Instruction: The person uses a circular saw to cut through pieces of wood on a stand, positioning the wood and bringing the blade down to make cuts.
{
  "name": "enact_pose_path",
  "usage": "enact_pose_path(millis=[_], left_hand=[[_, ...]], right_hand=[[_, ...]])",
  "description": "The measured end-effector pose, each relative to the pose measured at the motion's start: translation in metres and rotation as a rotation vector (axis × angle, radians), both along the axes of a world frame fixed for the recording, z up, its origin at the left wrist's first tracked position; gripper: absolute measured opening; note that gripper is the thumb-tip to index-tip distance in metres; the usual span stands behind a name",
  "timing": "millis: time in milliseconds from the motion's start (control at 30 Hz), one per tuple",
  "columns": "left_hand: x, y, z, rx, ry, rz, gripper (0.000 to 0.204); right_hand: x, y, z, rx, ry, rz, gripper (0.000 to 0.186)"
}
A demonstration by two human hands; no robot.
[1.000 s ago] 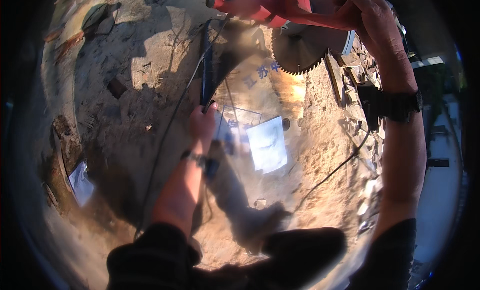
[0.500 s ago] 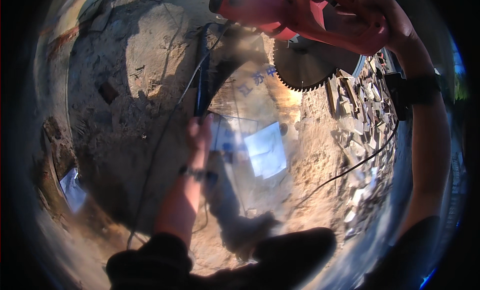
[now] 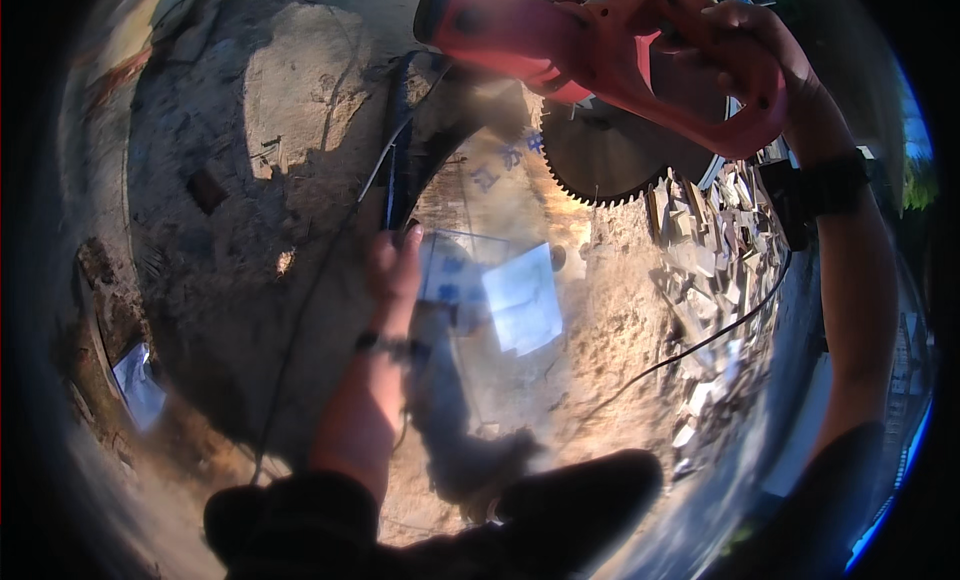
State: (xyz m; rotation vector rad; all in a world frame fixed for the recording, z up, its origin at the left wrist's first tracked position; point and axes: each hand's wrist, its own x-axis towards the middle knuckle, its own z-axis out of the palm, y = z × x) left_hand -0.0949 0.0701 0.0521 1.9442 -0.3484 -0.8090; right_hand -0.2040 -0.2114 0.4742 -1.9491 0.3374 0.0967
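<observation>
My right hand [image 3: 770, 45] is wrapped round the loop handle of a red power saw [image 3: 520, 40] at the top of the view. A round toothed blade [image 3: 610, 155] shows below the saw's body. Closer to me, my left hand [image 3: 396, 265] is closed on the near end of a long dark strip [image 3: 398, 165], which runs away from me to the left of the blade. A pale board with blue marks [image 3: 470, 220] lies beside the strip, partly in shadow. What the blade meets underneath is hidden.
Right of the blade lies a heap of offcuts [image 3: 705, 250]. A white sheet of paper [image 3: 522, 300] sits near my left hand, with another crumpled white sheet [image 3: 140, 385] at far left. Thin cables, one dark cable [image 3: 690, 345] among them, cross the dusty ground.
The saw has come lower and a little nearer, with my right hand still on its handle. My left hand stays on the dark strip, almost unmoved.
</observation>
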Motion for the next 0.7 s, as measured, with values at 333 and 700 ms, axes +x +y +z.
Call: enact_pose_path(millis=[333,700], left_hand=[[-0.002,-0.004,0.014,0.06,-0.062,-0.056,0.04],[-0.005,-0.005,0.018,0.115,-0.159,-0.051,0.041]], right_hand=[[0.01,0.028,-0.023,0.221,0.05,-0.415,0.033],[0.061,0.064,-0.014,0.666,0.205,-0.301,0.053]])
